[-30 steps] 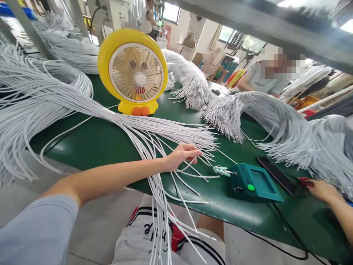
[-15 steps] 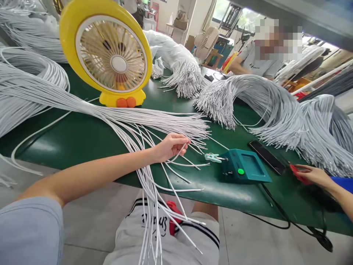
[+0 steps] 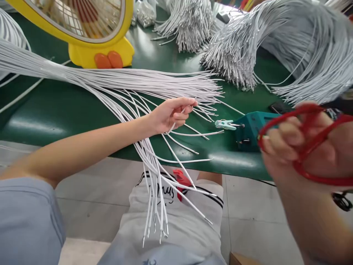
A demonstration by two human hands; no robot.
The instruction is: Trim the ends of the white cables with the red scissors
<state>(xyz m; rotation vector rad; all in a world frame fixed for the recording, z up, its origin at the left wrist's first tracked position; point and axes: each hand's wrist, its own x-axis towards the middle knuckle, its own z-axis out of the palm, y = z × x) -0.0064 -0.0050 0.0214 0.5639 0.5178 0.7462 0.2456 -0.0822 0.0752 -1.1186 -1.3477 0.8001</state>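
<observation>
My left hand [image 3: 172, 115] is closed in a pinch on a thin white wire, whose loose end pokes out at the fingertips. Under and around that forearm fans a bundle of white wires [image 3: 154, 79], some lying on the table and others draping over its edge onto my lap. Raised close to the camera, my right hand [image 3: 286, 138] has its fingers through the red handles of scissors [image 3: 317, 143]; their blades are blurred or out of sight. Between the hands, a pale green clip [image 3: 224, 124] juts from a teal box-shaped device [image 3: 248, 134], partly covered by the right hand.
A yellow fan [image 3: 127, 48] stands at the back left of the green table [image 3: 60, 114]. Large bundles of grey wires [image 3: 234, 55] lie along the back and right. A phone [image 3: 278, 107] is partly hidden. Something red [image 3: 180, 178] rests on my lap.
My right hand has come up and inward from the far right with the scissors, nearer the camera. My left hand keeps its pinch on the wire. The view has tilted downward.
</observation>
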